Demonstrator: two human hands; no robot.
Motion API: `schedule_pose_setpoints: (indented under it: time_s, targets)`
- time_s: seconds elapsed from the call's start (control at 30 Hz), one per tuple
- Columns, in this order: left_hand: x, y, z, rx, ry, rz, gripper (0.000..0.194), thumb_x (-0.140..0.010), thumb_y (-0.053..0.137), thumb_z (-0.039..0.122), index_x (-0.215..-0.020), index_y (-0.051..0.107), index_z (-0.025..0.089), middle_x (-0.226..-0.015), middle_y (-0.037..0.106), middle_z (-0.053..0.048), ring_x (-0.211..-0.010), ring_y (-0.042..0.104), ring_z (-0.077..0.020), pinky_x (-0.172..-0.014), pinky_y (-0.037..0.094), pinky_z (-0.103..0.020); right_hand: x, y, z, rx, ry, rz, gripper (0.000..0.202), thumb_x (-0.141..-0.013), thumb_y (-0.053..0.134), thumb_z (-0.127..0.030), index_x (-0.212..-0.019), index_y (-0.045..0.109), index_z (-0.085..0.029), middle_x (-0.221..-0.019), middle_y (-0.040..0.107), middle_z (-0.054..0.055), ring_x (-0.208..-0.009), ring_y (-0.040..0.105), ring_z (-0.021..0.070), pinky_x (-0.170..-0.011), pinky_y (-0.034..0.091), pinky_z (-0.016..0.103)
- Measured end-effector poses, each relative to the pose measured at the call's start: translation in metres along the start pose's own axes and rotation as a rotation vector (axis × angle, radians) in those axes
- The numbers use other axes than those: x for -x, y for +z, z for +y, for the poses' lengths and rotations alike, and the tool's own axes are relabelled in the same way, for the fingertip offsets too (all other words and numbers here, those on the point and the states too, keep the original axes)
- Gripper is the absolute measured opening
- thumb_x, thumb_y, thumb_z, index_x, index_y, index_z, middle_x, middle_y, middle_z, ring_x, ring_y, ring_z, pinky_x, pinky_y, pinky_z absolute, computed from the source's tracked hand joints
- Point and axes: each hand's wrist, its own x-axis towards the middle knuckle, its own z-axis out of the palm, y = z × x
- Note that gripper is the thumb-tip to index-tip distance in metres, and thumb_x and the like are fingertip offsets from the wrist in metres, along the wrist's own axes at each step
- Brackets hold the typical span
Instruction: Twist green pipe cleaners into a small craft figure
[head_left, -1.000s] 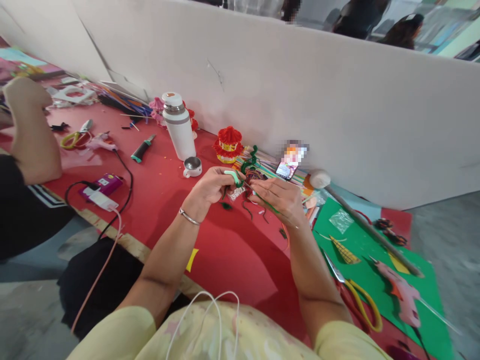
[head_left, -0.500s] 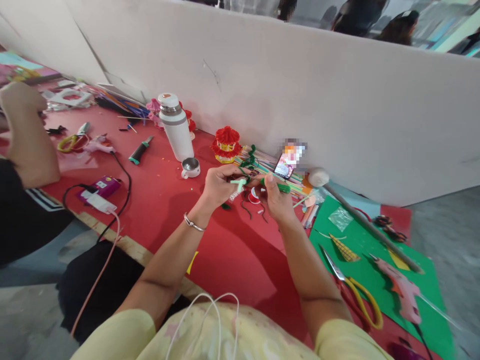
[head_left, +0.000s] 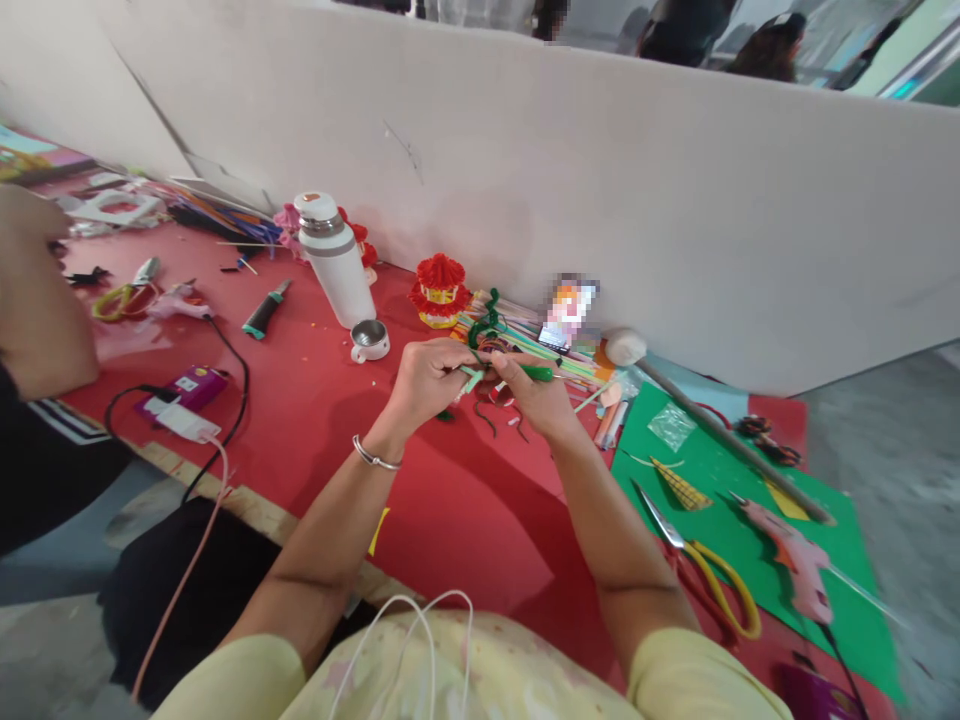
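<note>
Pinching a pale-green narrow strip [head_left: 472,381], the left hand [head_left: 430,380] sat beside the right hand [head_left: 541,398], whose grip clasped a green rod [head_left: 538,373], near a frilled red-and-yellow ornament [head_left: 439,288].

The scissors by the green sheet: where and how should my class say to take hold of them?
I'd suggest by the yellow handle, coming down from the near side. The scissors appear to lie flat, handle nearest and blades pointing away, so the open curve of the handle can probably be taken without touching the blades.
</note>
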Motion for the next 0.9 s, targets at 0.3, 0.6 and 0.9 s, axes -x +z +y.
schedule_pose_setpoints:
  time_s: [0.3, 0.6, 0.9]
  targets:
    - [-0.006, 0.002, 0.000, 0.353, -0.242, 0.283, 0.013, -0.072, 0.087, 0.028, -0.064, 0.079, 0.022, -0.065, 0.072, -0.002, -0.058, 0.059, -0.0142, -0.058, 0.048, -0.028, -0.016, -0.027, 0.011, 0.221, -0.129, 0.195, 0.025, -0.078, 0.083, -0.041, -0.081, 0.069, -0.020, -0.067, 0.067, -0.003, -0.056, 0.058, 0.0097, -0.052, 0.044, 0.023]
    - [-0.001, 0.014, 0.001, 0.079, -0.147, 0.169, 0.015, -0.079, 0.080, 0.023, -0.064, 0.079, 0.022, -0.082, 0.081, -0.004, -0.069, 0.066, -0.0163, -0.067, 0.051, -0.028, -0.014, -0.020, 0.005, -0.176, 0.126, -0.015, 0.061, -0.064, 0.096, -0.040, -0.113, 0.064, -0.023, -0.086, 0.079, -0.004, -0.042, 0.058, 0.0053, -0.036, 0.037, 0.017]
    - [-0.006, 0.017, 0.002, 0.428, -0.450, 0.219, 0.014, -0.064, 0.083, 0.022, -0.055, 0.073, 0.019, -0.054, 0.062, 0.001, -0.051, 0.050, -0.0096, -0.048, 0.036, -0.024, -0.014, -0.013, 0.006, -0.161, 0.189, -0.038, 0.036, -0.066, 0.082, -0.032, -0.099, 0.075, -0.018, -0.079, 0.081, 0.003, -0.057, 0.073, 0.0157, -0.047, 0.055, 0.023]
